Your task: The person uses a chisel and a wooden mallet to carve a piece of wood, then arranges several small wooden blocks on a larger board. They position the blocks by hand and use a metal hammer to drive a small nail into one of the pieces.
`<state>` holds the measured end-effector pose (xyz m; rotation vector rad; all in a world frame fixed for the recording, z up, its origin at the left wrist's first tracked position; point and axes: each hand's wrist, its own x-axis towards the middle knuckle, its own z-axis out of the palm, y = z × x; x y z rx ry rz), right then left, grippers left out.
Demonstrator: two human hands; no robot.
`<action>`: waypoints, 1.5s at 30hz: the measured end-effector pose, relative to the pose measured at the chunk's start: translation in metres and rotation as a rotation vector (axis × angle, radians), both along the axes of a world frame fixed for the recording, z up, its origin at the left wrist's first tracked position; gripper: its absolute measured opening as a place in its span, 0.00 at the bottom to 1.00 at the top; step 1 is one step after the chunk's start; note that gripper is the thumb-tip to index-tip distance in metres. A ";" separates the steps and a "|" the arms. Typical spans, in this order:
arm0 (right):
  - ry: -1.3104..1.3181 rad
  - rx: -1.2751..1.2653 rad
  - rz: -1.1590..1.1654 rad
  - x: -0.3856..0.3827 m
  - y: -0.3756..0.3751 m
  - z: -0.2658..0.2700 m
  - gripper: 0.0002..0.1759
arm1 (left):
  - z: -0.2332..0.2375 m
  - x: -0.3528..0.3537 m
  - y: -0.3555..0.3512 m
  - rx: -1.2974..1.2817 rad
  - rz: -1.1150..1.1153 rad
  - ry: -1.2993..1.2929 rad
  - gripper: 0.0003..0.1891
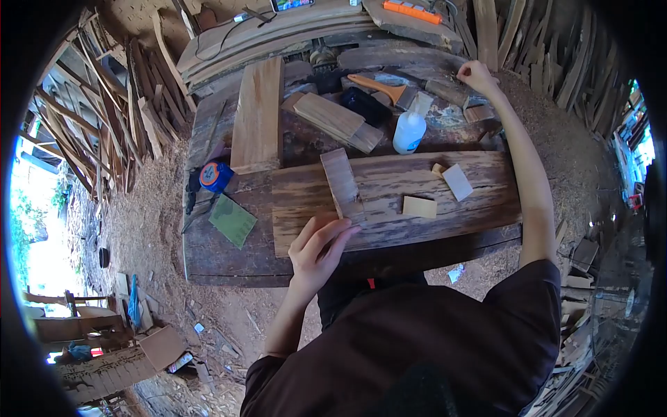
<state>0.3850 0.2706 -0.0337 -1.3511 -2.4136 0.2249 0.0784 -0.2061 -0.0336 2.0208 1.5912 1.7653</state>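
My left hand (pixel 318 251) is at the front edge of a dark-streaked wooden board (pixel 299 208), its fingers closed on the near end of a small wooden block (pixel 340 179). The block's far end points away from me. My right hand (pixel 478 76) is stretched out to the far right edge of the bench, fingers curled together; whatever they may hold is hidden. Just left of it lies a tool with a wooden handle (pixel 445 90). Two small pale wood pieces, one flat (pixel 420 206) and one tilted (pixel 458 182), rest on the board.
On the bench are a white glue bottle (pixel 410 132), a paintbrush (pixel 379 85), a blue tape measure (pixel 216 176), green sandpaper (pixel 233 221), stacked wood offcuts (pixel 330 117) and a long plank (pixel 257 115). An orange power strip (pixel 412 10) lies behind. Scrap wood leans on both sides.
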 end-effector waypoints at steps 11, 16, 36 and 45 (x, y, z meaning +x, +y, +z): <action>-0.066 -0.063 -0.036 -0.017 0.021 -0.020 0.10 | 0.006 0.000 0.002 0.018 -0.023 -0.013 0.15; -0.110 -0.096 -0.071 -0.018 0.031 -0.021 0.14 | 0.001 0.000 0.003 0.018 -0.022 -0.027 0.15; 0.495 -0.102 0.738 -0.119 -0.315 0.120 0.12 | -0.001 0.002 0.002 0.040 0.005 -0.077 0.13; 0.138 -0.260 0.798 -0.140 -0.357 0.118 0.06 | -0.002 0.001 0.004 0.083 -0.027 -0.103 0.14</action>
